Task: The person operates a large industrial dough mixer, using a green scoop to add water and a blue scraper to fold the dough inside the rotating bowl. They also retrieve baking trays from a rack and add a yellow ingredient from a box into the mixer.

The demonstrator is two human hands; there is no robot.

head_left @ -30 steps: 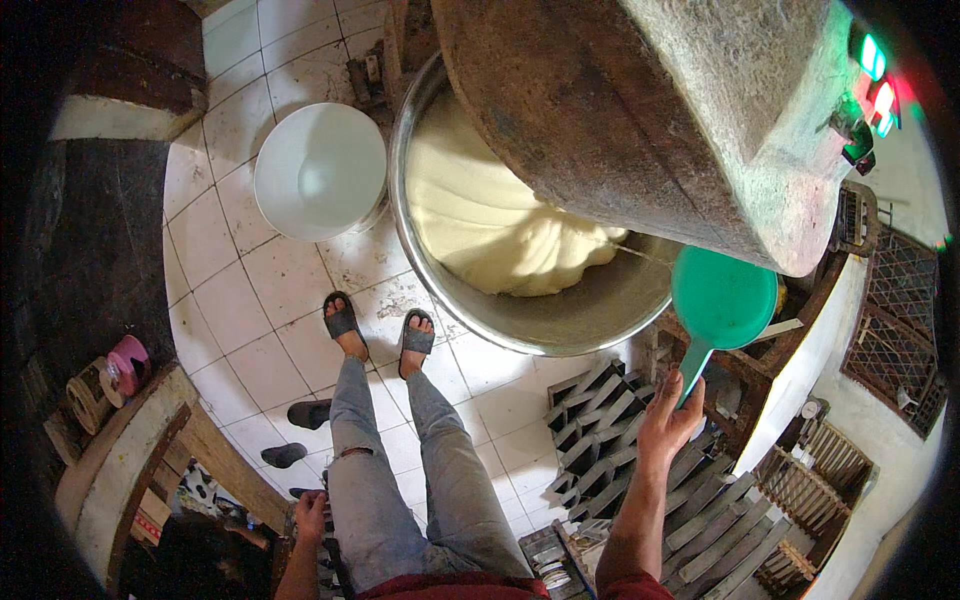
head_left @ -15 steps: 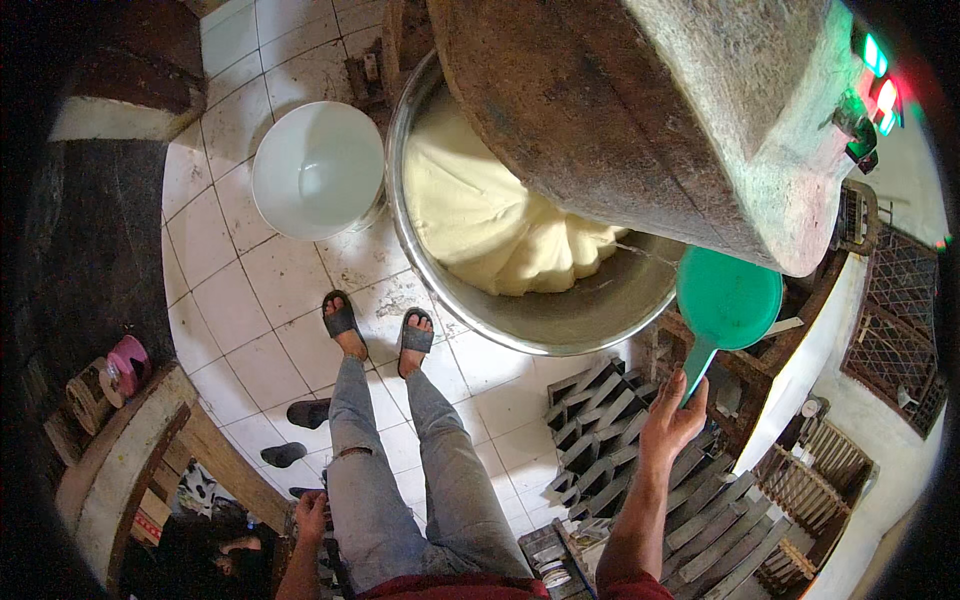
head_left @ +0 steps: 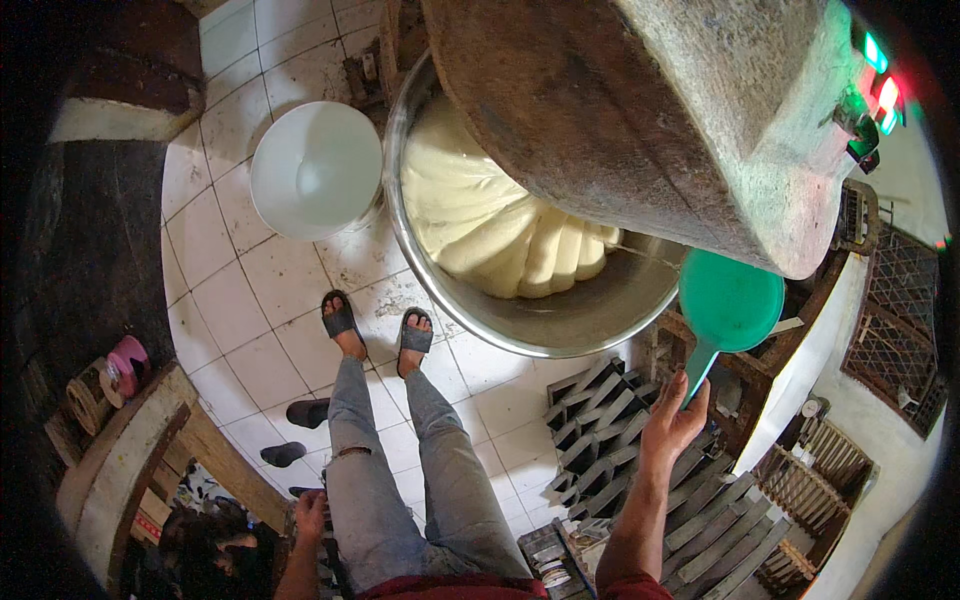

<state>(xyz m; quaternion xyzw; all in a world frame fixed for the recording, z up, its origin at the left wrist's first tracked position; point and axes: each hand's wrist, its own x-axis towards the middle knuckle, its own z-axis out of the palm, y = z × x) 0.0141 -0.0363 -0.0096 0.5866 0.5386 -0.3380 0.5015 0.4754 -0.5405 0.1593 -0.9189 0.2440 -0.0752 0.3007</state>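
Note:
My right hand [head_left: 676, 420] is closed round the handle of a green plastic dipper [head_left: 731, 303], held at the right rim of a large steel mixing bowl [head_left: 540, 335]. Pale dough [head_left: 500, 230] lies in the bowl in thick, curved folds. A thin light streak runs from the dipper's left edge toward the dough; it looks like a trickle of liquid. The dipper's inside looks plain green, and I cannot tell how much is in it. Low at my left side, my left hand [head_left: 310, 513] has curled fingers beside my thigh; whatever they may hold is hidden.
A bulky, worn mixer housing [head_left: 590, 120] overhangs the bowl and hides its far part. Left of the bowl stands a white bucket [head_left: 315, 170] on the tiled floor. Stacked metal pans [head_left: 610, 430] lie by my right forearm. A person [head_left: 215, 545] is at lower left, behind a wooden ledge.
The dough has turned in the bowl, and its folds have become rounder and more numerous. My right hand and the dipper have barely shifted. My left hand stays low by my thigh.

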